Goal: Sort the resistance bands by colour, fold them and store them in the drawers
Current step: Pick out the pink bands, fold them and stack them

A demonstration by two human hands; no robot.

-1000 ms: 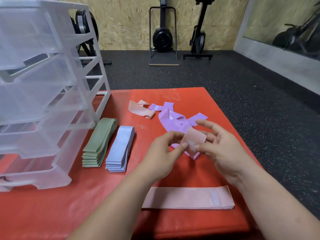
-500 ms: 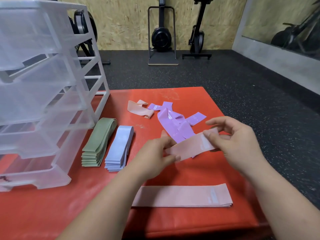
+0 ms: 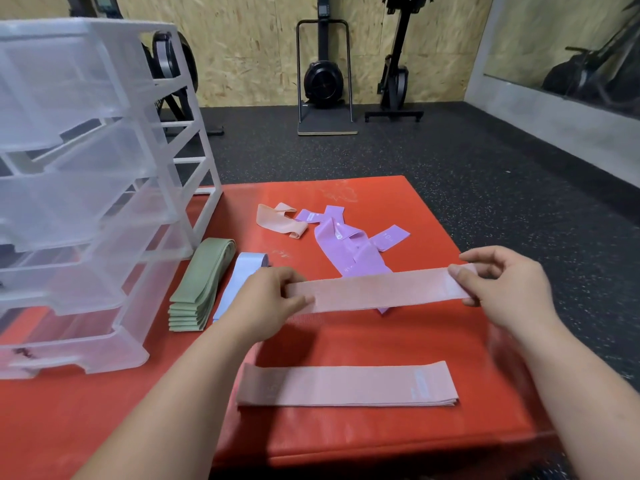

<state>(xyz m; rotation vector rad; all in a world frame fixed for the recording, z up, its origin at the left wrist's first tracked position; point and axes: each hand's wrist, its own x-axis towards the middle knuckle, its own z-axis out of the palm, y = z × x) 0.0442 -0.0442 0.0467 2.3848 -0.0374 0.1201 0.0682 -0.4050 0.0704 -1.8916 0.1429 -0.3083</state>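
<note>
Item 1. Pink resistance band (image 3: 377, 289): woven fabric strip, flat and drawn out level above the red mat (image 3: 398, 344), crossing the near tip of the purple heap. A paler patch sits at its right end; no writing can be read there.

Holding: 2 hands. The left hand (image 3: 268, 304) pinches the left end between thumb and curled fingers; the right hand (image 3: 505, 285) pinches the right end the same way.

Item 2. Pink stack (image 3: 346, 386): folded bands, same weave, lying flat on the near part of the mat, edges squared. Pale label at the right end, print too small to read.

Item 3. Green stack (image 3: 201, 285): folded fabric bands, layered, just beside the drawer unit.

Item 4. Blue stack (image 3: 239, 278): folded bands, immediately right of the green, partly hidden by the left wrist.

Item 5. Purple bands (image 3: 349, 251): smooth, thin, rubbery strips in a loose heap at mid mat, white markings unreadable.

Item 6. Peach band (image 3: 277, 220): smooth, loosely curled, left of the purple heap, far side.

Item 7. Drawer unit (image 3: 86, 202): translucent plastic drawers in a white frame, far left on the mat.

Surroundings: black speckled rubber floor (image 3: 485, 188), chipboard wall (image 3: 242, 46).
</note>
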